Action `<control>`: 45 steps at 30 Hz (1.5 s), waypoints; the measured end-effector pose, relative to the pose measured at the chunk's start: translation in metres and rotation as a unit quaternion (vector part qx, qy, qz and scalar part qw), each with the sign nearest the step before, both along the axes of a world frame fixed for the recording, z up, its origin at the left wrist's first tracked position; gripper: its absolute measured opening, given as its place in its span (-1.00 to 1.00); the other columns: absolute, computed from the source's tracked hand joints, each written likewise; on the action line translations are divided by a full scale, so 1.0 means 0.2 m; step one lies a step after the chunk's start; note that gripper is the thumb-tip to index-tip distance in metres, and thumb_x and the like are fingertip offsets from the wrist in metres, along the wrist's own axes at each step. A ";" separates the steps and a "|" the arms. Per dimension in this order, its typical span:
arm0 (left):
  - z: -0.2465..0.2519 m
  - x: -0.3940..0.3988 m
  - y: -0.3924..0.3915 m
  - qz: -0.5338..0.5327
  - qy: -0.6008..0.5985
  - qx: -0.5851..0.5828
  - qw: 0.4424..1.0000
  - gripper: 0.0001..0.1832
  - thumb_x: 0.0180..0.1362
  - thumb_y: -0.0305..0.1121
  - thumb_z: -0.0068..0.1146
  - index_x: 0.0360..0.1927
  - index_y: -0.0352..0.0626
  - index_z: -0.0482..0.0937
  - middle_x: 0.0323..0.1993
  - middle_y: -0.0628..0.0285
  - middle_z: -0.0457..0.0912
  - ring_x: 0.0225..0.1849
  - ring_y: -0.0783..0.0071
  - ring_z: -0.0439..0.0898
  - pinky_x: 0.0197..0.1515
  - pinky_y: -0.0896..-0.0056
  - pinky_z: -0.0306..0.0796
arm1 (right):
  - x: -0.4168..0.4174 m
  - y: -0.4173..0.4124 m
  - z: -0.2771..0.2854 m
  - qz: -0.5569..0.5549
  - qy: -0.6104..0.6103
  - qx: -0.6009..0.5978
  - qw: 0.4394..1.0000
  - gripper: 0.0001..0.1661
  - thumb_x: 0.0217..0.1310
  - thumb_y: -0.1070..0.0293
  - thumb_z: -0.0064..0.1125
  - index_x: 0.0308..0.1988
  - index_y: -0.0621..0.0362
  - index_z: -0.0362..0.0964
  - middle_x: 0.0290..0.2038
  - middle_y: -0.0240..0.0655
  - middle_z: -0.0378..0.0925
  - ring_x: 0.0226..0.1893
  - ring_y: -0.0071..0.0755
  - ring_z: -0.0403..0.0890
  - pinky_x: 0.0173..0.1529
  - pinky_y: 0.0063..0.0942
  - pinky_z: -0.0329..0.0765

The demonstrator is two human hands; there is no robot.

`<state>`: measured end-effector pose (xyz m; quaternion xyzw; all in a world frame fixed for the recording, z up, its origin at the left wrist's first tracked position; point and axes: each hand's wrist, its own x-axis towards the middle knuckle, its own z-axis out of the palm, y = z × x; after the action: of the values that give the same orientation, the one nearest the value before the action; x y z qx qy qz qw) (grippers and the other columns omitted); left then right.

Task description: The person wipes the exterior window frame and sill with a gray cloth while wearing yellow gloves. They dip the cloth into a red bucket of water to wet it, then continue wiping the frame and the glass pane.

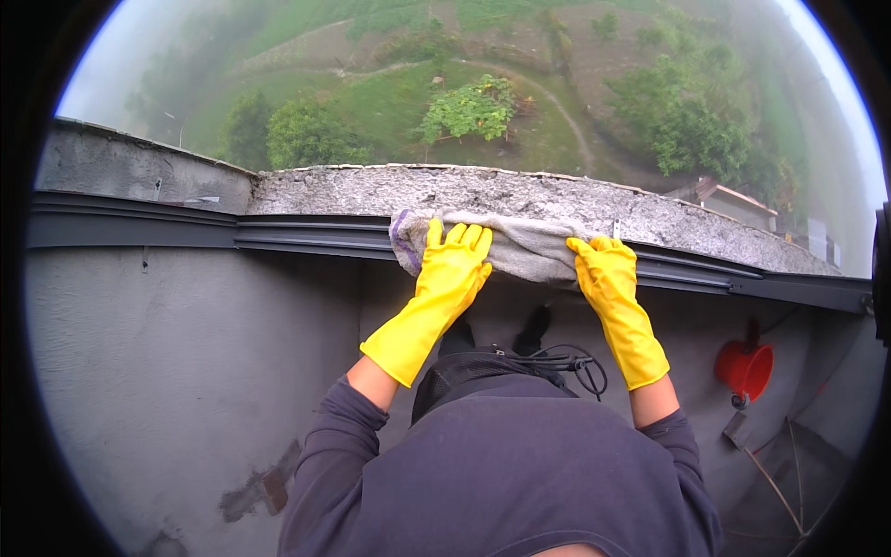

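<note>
A grey towelling cloth (532,245) with a purple stripe at its left end is draped along a dark grey metal rail (317,235). My left hand (452,268), in a long yellow rubber glove, presses over the cloth near the striped end and holds it against the rail. At the cloth's right end, my right hand (607,275) grips it with bent fingers, in a matching glove. Under the cloth, that stretch of rail is hidden. Right behind the rail runs the rough top of a concrete parapet (390,189).
Beyond the parapet is a deep drop to fields and trees (470,111). A red plastic bucket (745,369) stands at the right, near a long-handled tool (773,487). A small metal bracket (617,228) sticks up behind my right hand. A black cable (588,369) loops at my waist.
</note>
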<state>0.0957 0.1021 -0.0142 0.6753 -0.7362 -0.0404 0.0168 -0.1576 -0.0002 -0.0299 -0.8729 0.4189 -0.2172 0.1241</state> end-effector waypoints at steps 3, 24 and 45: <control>0.01 -0.06 -0.04 0.015 0.025 0.007 1.000 -0.35 0.11 -0.07 0.17 0.22 -0.22 0.41 0.17 0.11 0.47 0.26 0.15 0.36 0.38 -0.18 -0.02 | -0.06 0.00 -0.05 -0.054 -0.032 0.012 0.998 -0.82 0.01 0.56 0.25 -0.32 0.06 0.64 -0.60 -0.33 0.42 -0.54 -0.27 0.40 -0.40 -0.38 0.35; -0.03 -0.59 -0.34 -0.122 0.302 -0.024 0.945 -0.39 -0.02 -0.09 0.31 0.03 -0.28 0.47 -0.03 0.01 0.54 0.05 0.08 0.50 0.15 0.15 0.30 | -0.56 -0.01 -0.07 -0.149 -0.066 -0.016 0.986 -0.68 0.10 0.57 0.22 -0.09 0.10 0.61 -0.18 -0.24 0.61 -0.16 -0.23 0.59 -0.01 -0.36 0.49; -0.08 1.77 0.47 0.276 -0.176 -0.060 0.943 -0.75 0.19 -0.18 0.02 -0.25 -0.07 0.63 -0.15 0.27 0.65 -0.01 0.25 0.53 -0.01 0.16 0.41 | 0.17 0.06 -0.02 -0.067 -0.030 -0.041 0.996 -0.80 -0.04 0.62 0.29 -0.29 0.23 0.59 -0.34 -0.19 0.59 -0.24 -0.16 0.57 -0.06 -0.34 0.48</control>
<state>0.4497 0.1952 -0.0301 0.8459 -0.5137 0.1291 -0.0619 -0.1235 0.0124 -0.0347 -0.8402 0.4637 -0.2679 0.0854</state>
